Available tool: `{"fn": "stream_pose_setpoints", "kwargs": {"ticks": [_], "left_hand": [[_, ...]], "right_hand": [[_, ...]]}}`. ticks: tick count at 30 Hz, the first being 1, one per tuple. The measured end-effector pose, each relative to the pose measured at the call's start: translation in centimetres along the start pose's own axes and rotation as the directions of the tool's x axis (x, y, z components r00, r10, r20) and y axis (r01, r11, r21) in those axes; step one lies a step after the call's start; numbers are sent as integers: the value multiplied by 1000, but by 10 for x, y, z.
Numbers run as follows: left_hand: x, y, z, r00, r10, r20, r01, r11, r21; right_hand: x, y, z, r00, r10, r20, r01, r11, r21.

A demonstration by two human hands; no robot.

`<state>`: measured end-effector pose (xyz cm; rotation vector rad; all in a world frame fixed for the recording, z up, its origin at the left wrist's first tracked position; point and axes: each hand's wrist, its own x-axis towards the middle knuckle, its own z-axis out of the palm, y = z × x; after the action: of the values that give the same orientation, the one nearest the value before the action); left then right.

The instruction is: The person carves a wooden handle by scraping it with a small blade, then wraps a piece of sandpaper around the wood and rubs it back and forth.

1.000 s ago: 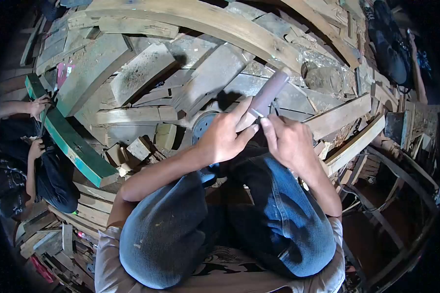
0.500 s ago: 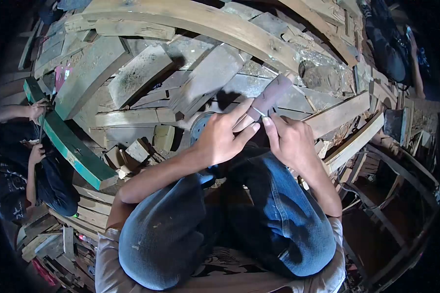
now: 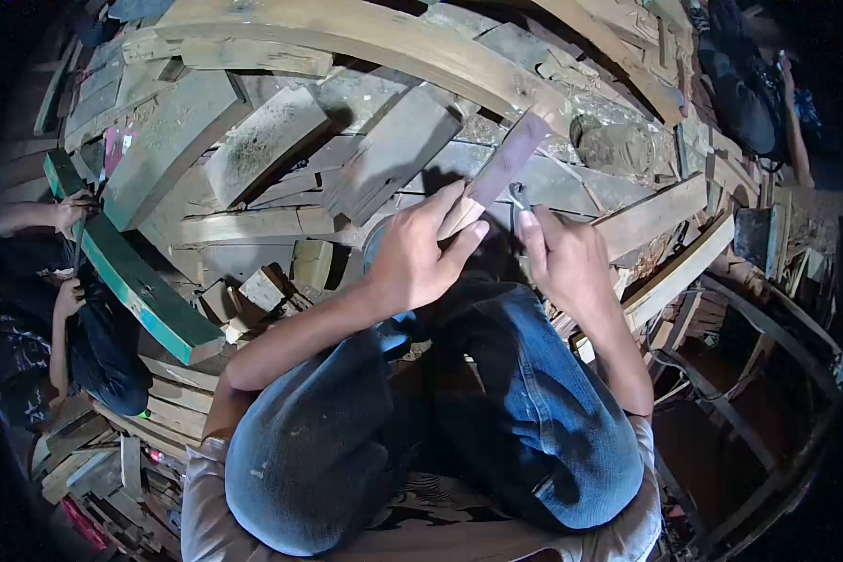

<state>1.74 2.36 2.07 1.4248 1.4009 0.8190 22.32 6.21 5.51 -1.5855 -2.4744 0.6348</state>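
A small wooden piece (image 3: 508, 165) with a dull purple face and pale bare wood at its near end slants up to the right in front of me. My left hand (image 3: 414, 245) is closed round its near end. To the right, my right hand (image 3: 566, 258) is closed round a slim dark tool (image 3: 517, 197), whose hooked tip stands just right of the piece, apart from it. Most of the tool is hidden by my fingers. Both hands are above my bent knees in blue jeans (image 3: 534, 393).
A long curved beam (image 3: 375, 33) crosses the top. Wooden blocks (image 3: 267, 140) and offcuts lie beyond my hands. At left, another person's hands (image 3: 70, 215) are at a green-sided beam (image 3: 150, 290). A further person (image 3: 745, 84) is at upper right. Boards (image 3: 679, 272) lie at right.
My right hand and the tool have come away from the piece, slightly rightward. The piece has turned a little in my left hand, showing more purple face and bare wood.
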Motion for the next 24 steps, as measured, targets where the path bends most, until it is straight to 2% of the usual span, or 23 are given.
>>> {"fn": "stream_pose_setpoints", "kwargs": {"ticks": [1,3,5,7,9,10,11,12,14,16,17,19,21,22,23,24], "left_hand": [[1,-1,-1,1000,3,0,-3,1000,-2],[0,-5,0,999,19,39,-13,988,-153],[-2,-7,3,999,13,43,-5,981,-192],[-3,3,-1,994,-24,109,70,895,-440],[-1,8,-3,993,-37,110,81,901,-427],[1,9,-5,984,-72,161,130,914,-384],[2,10,-6,971,-110,210,178,925,-337],[1,11,-6,971,-107,212,167,944,-285],[0,8,-5,970,-106,218,170,940,-297],[-1,10,-5,972,-91,217,163,924,-345],[0,10,-5,973,-86,216,158,925,-345],[1,11,-5,967,-111,230,185,926,-329],[2,11,-5,972,-101,211,164,937,-309],[0,10,-5,964,-125,233,202,916,-345],[-1,8,-4,955,-145,257,238,894,-380],[1,7,-4,968,-133,215,204,913,-353]], "right_hand": [[-1,0,3,998,-53,-24,53,999,-6],[4,3,-1,999,-10,36,11,1000,-5],[5,5,-6,998,58,18,-58,998,13],[2,-2,-7,1000,28,0,-28,1000,10],[-2,-3,-1,997,-82,-15,83,994,66],[-1,-1,2,993,-94,-69,100,991,84],[1,1,-2,1000,-25,-7,26,997,75],[2,2,-5,999,-14,-40,18,995,99],[4,3,-6,997,-6,-74,15,992,124],[1,0,-5,988,-121,-99,133,983,128],[1,-1,-3,992,-119,-37,122,987,102],[4,2,0,993,-97,-62,105,987,124],[6,0,-7,997,-52,-54,54,998,35],[5,-4,-5,998,-36,-50,37,999,22],[2,-4,-1,994,-105,-24,106,992,65],[-1,-7,1,993,-119,18,118,993,30]]}}
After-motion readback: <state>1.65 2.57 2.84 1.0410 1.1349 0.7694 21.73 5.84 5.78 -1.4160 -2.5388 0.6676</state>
